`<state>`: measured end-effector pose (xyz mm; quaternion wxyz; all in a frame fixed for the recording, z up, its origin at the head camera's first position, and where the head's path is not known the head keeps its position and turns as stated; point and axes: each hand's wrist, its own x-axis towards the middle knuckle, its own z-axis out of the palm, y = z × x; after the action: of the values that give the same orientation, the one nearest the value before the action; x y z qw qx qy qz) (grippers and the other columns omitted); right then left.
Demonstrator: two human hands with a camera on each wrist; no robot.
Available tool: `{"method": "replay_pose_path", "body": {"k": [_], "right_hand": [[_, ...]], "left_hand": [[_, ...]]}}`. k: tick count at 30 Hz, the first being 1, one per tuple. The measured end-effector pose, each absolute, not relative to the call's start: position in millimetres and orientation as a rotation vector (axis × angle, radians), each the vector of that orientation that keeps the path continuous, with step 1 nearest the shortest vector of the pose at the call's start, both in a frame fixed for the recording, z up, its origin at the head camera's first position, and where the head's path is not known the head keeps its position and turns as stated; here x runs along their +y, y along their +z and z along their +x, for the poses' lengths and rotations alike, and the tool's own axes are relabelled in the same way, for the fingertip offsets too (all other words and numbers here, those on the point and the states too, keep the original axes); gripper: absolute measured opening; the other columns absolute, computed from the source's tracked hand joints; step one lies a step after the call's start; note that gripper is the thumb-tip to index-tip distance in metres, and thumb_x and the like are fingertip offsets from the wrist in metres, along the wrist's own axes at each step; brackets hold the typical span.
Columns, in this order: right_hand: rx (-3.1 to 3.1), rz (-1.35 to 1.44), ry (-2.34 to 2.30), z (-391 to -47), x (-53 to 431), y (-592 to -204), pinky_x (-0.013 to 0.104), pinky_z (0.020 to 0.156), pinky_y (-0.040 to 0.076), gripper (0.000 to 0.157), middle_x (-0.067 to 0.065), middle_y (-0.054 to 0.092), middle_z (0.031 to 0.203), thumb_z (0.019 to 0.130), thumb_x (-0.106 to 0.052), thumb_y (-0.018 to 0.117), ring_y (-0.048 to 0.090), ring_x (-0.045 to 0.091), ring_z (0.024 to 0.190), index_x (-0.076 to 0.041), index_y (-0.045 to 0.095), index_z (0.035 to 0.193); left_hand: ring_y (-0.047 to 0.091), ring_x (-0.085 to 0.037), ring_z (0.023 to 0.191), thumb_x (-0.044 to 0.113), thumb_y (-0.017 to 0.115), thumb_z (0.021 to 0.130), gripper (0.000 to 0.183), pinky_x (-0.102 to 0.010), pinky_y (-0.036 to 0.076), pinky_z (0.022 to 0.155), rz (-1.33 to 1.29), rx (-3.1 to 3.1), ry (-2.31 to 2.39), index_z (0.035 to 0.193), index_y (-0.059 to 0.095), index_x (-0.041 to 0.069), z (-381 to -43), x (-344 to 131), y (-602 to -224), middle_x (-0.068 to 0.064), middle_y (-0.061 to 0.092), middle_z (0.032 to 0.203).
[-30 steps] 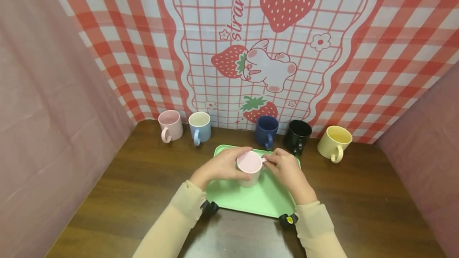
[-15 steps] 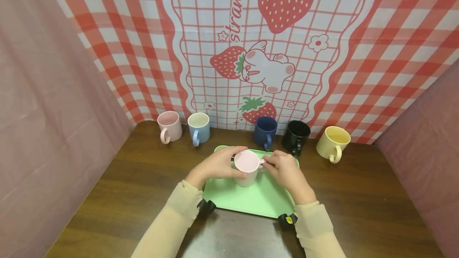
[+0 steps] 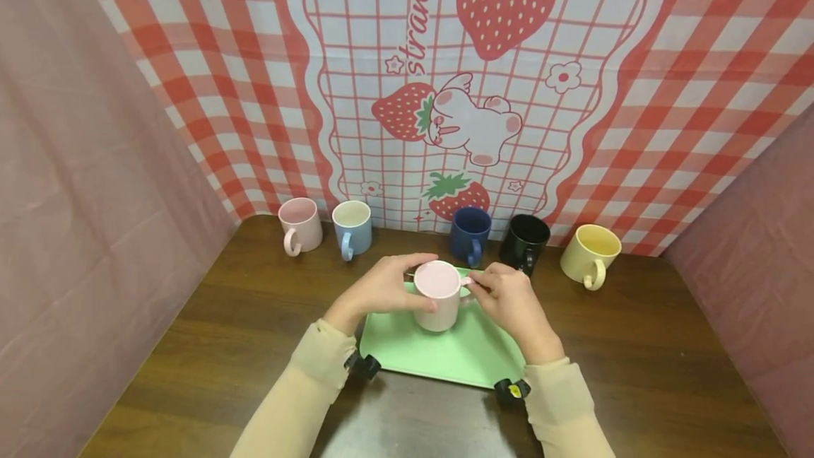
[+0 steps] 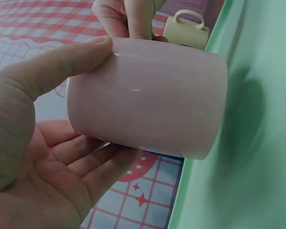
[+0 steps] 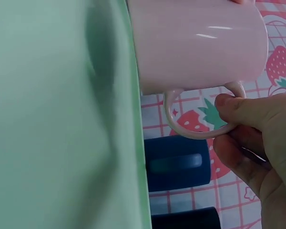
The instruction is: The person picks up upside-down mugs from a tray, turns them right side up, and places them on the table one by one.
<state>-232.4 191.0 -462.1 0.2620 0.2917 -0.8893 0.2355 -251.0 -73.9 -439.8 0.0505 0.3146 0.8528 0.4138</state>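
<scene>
Over the light green tray (image 3: 445, 360), a light pink mug (image 3: 439, 313) is held upright by both hands. My left hand (image 3: 380, 290) holds it round its left side, the thumb near and the fingers behind. At the right, my right hand (image 3: 514, 306) pinches the handle (image 5: 193, 134) between thumb and fingers. The left wrist view shows the mug's base (image 4: 214, 107) close to the tray, with a shadow beyond it; a small gap appears between them.
Along the back of the wooden table (image 3: 222, 345) stand a pink mug (image 3: 304, 228), a light blue mug (image 3: 356, 230), a dark blue mug (image 3: 469, 230), a black mug (image 3: 521, 239) and a yellow mug (image 3: 584, 263). A strawberry-print cloth (image 3: 407, 182) hangs behind them.
The held mug has moved slightly left and its rim a little upward in the head view. Both hands keep their hold on it. The other mugs stay put.
</scene>
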Motion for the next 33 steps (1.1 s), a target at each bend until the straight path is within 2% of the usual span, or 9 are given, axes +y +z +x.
{"method": "replay_pose_path", "body": {"k": [3,11,14,25,33], "right_hand": [[-2.387,0.78,0.655,-231,191,-458,0.027,0.053,0.048,0.022,0.001,0.063,0.073,0.08,-0.011,0.086,0.054,0.012,0.063,-0.003,0.08,0.1],[-2.319,0.77,0.715,-229,192,-448,0.029,0.052,0.049,0.019,0.005,0.067,0.075,0.082,-0.008,0.083,0.059,0.017,0.06,-0.001,0.08,0.1],[-2.3,0.762,0.718,-227,192,-444,0.029,0.052,0.049,0.02,0.006,0.068,0.077,0.082,-0.008,0.084,0.059,0.016,0.061,0.0,0.08,0.1],[-2.283,0.706,0.79,-223,192,-437,0.024,0.053,0.051,0.019,0.007,0.073,0.082,0.082,-0.006,0.084,0.061,0.01,0.064,-0.001,0.08,0.1],[-2.263,0.608,0.972,-224,189,-435,0.016,0.049,0.046,0.016,0.005,0.072,0.075,0.079,0.003,0.082,0.06,0.01,0.058,0.0,0.08,0.095]], "left_hand": [[0.059,-0.014,0.122,0.04,0.09,0.073,0.083,-0.04,0.049,0.102,0.938,2.598,1.318,0.144,0.056,0.012,-250,-75,-438,-0.001,0.064,0.137],[0.058,-0.008,0.119,0.042,0.087,0.077,0.075,-0.043,0.049,0.101,0.92,2.567,1.512,0.143,0.057,0.025,-246,-74,-431,0.012,0.062,0.136],[0.059,-0.009,0.118,0.042,0.087,0.078,0.074,-0.042,0.049,0.101,0.931,2.562,1.559,0.144,0.057,0.026,-244,-73,-429,0.012,0.062,0.135],[0.062,-0.01,0.109,0.042,0.083,0.083,0.066,-0.039,0.053,0.091,0.883,2.59,1.691,0.141,0.058,0.024,-235,-66,-421,0.011,0.065,0.126],[0.064,-0.017,0.115,0.019,0.076,0.092,0.052,-0.039,0.052,0.099,0.944,2.426,1.922,0.141,0.059,0.011,-233,-65,-413,-0.001,0.065,0.133]]}}
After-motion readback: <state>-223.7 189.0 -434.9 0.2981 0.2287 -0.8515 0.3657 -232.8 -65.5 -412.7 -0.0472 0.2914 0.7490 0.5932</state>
